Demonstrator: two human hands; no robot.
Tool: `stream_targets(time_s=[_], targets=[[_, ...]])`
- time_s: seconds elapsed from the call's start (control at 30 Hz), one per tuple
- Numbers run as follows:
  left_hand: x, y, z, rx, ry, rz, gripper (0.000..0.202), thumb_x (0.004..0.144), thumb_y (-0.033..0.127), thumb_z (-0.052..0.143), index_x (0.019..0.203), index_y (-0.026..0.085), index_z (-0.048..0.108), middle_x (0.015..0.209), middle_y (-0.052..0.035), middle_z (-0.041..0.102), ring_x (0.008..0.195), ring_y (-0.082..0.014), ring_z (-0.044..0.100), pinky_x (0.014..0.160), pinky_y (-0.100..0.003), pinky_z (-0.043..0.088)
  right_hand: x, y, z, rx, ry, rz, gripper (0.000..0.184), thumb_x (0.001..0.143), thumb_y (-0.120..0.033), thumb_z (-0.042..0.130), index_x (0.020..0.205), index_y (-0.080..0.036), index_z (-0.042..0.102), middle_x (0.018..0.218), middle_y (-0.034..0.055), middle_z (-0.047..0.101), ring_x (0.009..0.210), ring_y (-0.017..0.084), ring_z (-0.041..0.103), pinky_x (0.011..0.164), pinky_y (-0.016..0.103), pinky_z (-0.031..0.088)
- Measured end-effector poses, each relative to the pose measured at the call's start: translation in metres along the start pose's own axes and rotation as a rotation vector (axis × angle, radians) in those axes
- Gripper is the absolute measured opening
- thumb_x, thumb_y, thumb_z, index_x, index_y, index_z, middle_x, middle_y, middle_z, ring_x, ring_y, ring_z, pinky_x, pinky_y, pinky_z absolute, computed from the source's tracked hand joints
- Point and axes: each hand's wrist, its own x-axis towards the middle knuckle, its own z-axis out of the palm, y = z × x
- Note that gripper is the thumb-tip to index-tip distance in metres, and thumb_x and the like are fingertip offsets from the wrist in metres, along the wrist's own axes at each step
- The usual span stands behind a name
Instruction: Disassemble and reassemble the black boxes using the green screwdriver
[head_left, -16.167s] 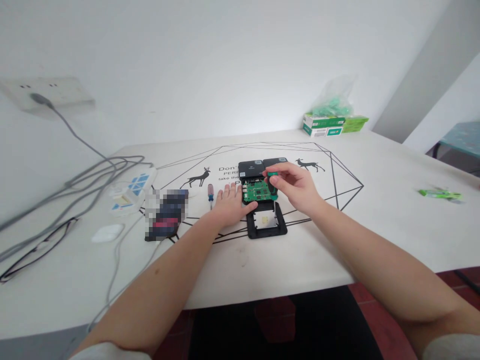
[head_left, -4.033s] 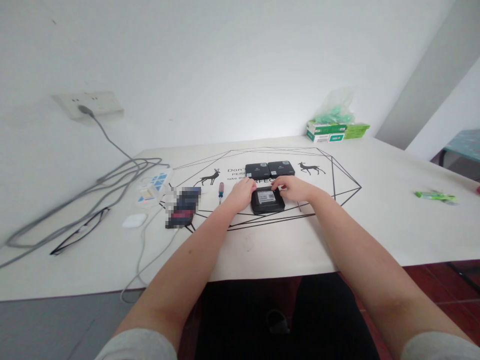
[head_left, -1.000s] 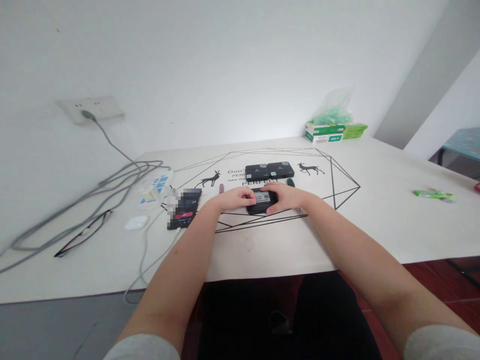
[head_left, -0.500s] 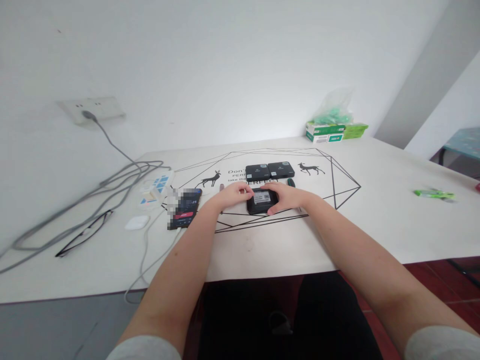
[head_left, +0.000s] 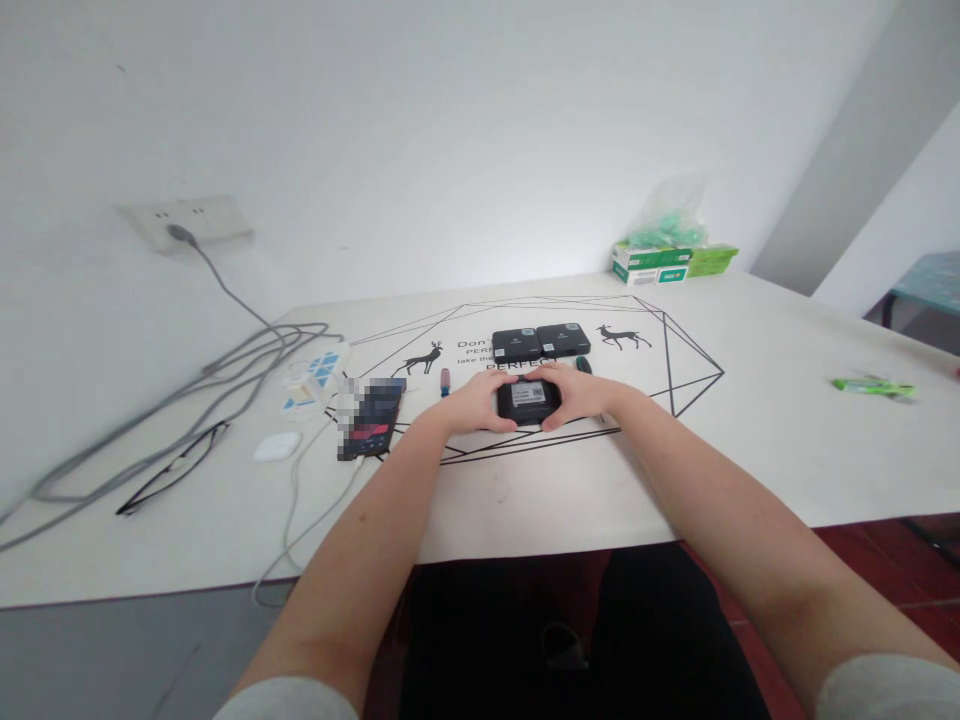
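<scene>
A black set-top box (head_left: 529, 408) lies label side up on the white table, between my two hands. My left hand (head_left: 484, 402) grips its left side, with the thumb at the near edge and fingers at the far edge. Round the right side, my right hand (head_left: 574, 395) holds it the same way. Just beyond are two similar black boxes, the left box (head_left: 516, 344) and the right box (head_left: 565, 340), side by side. A screwdriver with a reddish handle (head_left: 445, 381) lies left of my left hand. Behind my right hand shows a dark green handle (head_left: 583, 366), partly hidden.
To the left are a phone (head_left: 373, 420) on a cable, a white case (head_left: 277, 446), glasses (head_left: 172, 470), a power strip (head_left: 319, 378) and looped grey cable. Green boxes (head_left: 651, 259) with a plastic bag stand back right. A green packet (head_left: 874, 387) lies far right.
My left hand has opened out from a pinch at the box's far left corner and now grips its left side. The reddish screwdriver handle shows more. My right hand stays on the box.
</scene>
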Motion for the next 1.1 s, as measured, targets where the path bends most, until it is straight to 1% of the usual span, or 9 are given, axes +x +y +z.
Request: stream_targets(time_s=[0.23,0.4,0.6,0.73,0.87,0.93,1.0,1.07,1.1], targets=[[0.001,-0.003,0.005,-0.039,0.017,0.004,0.106,0.066,0.05,0.089,0.16,0.024,0.047,0.162,-0.0138,0.048,0.15,-0.0386,0.046,0.127,-0.053,0.038,0.001,0.009,0.001,0.02,0.024,-0.011,0.108,0.058,-0.049,0.099,0.153,-0.023,0.055,0.152,0.0157,0.057,0.14,0.039,0.056,0.123,0.059,0.042],[0.0,0.003,0.006,0.008,-0.037,-0.049,0.118,0.063,0.055,0.092,0.164,0.021,0.042,0.171,-0.0164,0.036,0.16,-0.0419,0.031,0.132,-0.054,0.029,0.001,0.01,0.0,0.024,-0.039,-0.021,0.111,0.057,-0.051,0.1,0.154,-0.021,0.054,0.147,0.0167,0.059,0.138,0.038,0.058,0.123,0.058,0.043],[-0.002,0.011,0.004,-0.047,0.006,-0.006,0.11,0.067,0.049,0.09,0.163,0.022,0.044,0.166,-0.0129,0.047,0.151,-0.0391,0.047,0.129,-0.051,0.035,0.0,0.006,-0.001,0.023,0.003,-0.012,0.105,0.06,-0.047,0.098,0.153,-0.022,0.056,0.151,0.0167,0.059,0.139,0.038,0.058,0.122,0.058,0.044],[-0.003,0.011,0.004,-0.034,0.011,-0.002,0.113,0.068,0.049,0.089,0.166,0.024,0.039,0.169,-0.0129,0.042,0.155,-0.0387,0.042,0.13,-0.051,0.033,0.0,0.009,0.0,0.011,0.034,-0.024,0.107,0.059,-0.047,0.099,0.154,-0.024,0.055,0.153,0.0162,0.057,0.141,0.038,0.057,0.123,0.058,0.043],[-0.002,0.01,0.007,0.036,-0.06,-0.031,0.116,0.068,0.054,0.087,0.167,0.018,0.036,0.174,-0.0174,0.034,0.16,-0.0397,0.033,0.133,-0.051,0.027,0.0,0.009,0.001,0.018,-0.036,-0.045,0.11,0.059,-0.052,0.099,0.155,-0.022,0.054,0.151,0.0161,0.06,0.14,0.037,0.058,0.123,0.056,0.044],[-0.001,0.011,0.009,0.087,-0.067,-0.077,0.121,0.069,0.062,0.085,0.167,0.015,0.034,0.175,-0.0196,0.03,0.162,-0.0415,0.028,0.134,-0.052,0.024,0.002,0.009,-0.002,0.013,0.033,-0.054,0.105,0.062,-0.057,0.097,0.152,-0.021,0.056,0.152,0.0162,0.06,0.143,0.038,0.055,0.124,0.056,0.042],[0.0,0.011,0.01,0.13,-0.072,-0.11,0.124,0.069,0.07,0.082,0.167,0.012,0.034,0.176,-0.0211,0.028,0.163,-0.0429,0.026,0.134,-0.052,0.022,0.002,0.011,-0.007,-0.028,0.23,0.007,0.082,0.076,-0.061,0.087,0.143,-0.021,0.063,0.15,0.0161,0.062,0.142,0.038,0.056,0.123,0.056,0.043],[0.001,0.01,0.011,0.147,-0.075,-0.105,0.122,0.07,0.073,0.079,0.166,0.011,0.036,0.175,-0.0212,0.03,0.162,-0.0417,0.028,0.134,-0.051,0.022,0.002,0.017,-0.013,-0.104,0.467,0.198,0.058,0.09,-0.061,0.071,0.13,-0.019,0.068,0.137,0.0182,0.07,0.131,0.037,0.064,0.115,0.056,0.049],[0.001,0.01,0.011,0.147,-0.074,-0.093,0.121,0.071,0.072,0.079,0.166,0.011,0.036,0.175,-0.021,0.031,0.162,-0.0407,0.029,0.134,-0.05,0.023,0.002,0.022,-0.016,-0.143,0.549,0.333,0.052,0.093,-0.06,0.066,0.124,-0.018,0.069,0.127,0.0195,0.073,0.123,0.037,0.068,0.109,0.055,0.053]])
